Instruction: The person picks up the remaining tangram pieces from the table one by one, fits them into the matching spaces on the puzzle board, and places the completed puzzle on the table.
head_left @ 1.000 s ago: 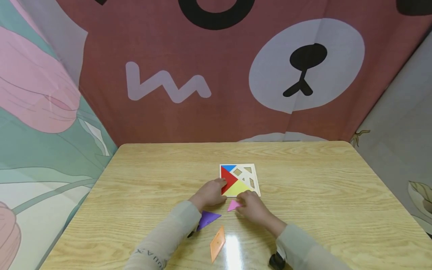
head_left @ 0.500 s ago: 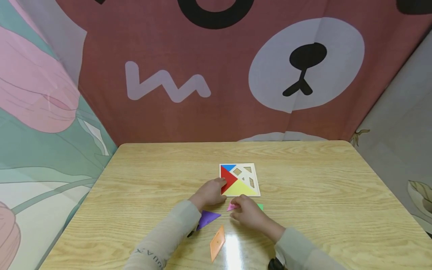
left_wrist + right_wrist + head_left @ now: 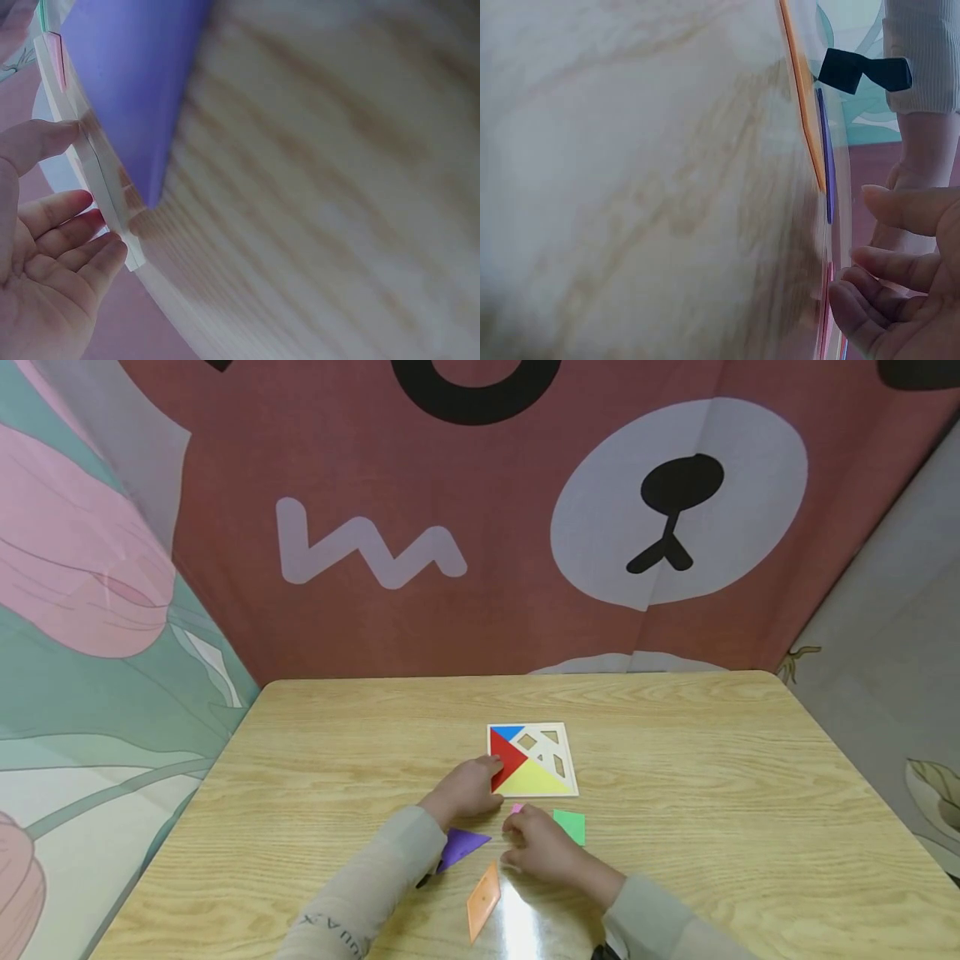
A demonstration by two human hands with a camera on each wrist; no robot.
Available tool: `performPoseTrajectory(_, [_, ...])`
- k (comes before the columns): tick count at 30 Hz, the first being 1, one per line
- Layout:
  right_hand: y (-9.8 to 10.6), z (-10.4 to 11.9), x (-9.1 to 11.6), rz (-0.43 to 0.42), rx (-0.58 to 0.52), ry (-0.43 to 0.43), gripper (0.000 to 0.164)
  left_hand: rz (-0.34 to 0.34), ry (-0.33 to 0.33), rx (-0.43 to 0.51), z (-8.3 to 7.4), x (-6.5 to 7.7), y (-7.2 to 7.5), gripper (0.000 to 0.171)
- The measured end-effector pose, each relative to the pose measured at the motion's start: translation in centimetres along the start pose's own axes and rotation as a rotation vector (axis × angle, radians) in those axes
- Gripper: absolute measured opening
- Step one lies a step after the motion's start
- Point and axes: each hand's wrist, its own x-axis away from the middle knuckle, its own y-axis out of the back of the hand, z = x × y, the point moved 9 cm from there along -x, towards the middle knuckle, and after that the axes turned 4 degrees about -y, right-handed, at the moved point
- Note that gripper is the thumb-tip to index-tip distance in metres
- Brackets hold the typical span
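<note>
Board: cream square puzzle board (image 3: 567, 752) with cut-outs, lying flat on the pale wood-grain tabletop (image 3: 712, 777).
Seated pieces: small blue triangle (image 3: 507, 732) at far left corner; large red triangle (image 3: 508, 760) along left side; large yellow triangle (image 3: 534, 779) along near side. Cut-outs show on the right half.
Left hand: hand (image 3: 467, 787) grips the board's near left corner, fingertips over the red triangle, thumb at the near edge.
Right hand: hand (image 3: 546, 843) near the board's near edge, fingers loosely bent, thumb and fingertips apart, holding nothing.
Pink piece: small pink piece (image 3: 517, 808), mostly hidden behind the right hand; contact with it: cannot tell.
Green piece: green square (image 3: 571, 827), just beside the right hand.
Purple piece: purple triangle (image 3: 461, 847), beside the left sleeve.
Orange piece: orange parallelogram (image 3: 483, 900), nearest the person.
Backdrop: brown-red cloth (image 3: 375, 627) printed with a bear's muzzle, beyond the tabletop.
</note>
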Motion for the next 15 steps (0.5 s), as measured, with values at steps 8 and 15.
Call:
performPoseTrajectory(8, [-0.5, 0.6, 0.4, 0.026, 0.037, -0.007, 0.029, 0.007, 0.006, 0.014, 0.0, 0.0, -0.1, 0.054])
performPoseTrajectory(15, [-0.8, 1.2, 0.4, 0.028, 0.063, 0.030, 0.027, -0.004, 0.003, 0.004, 0.0, 0.0, -0.1, 0.053])
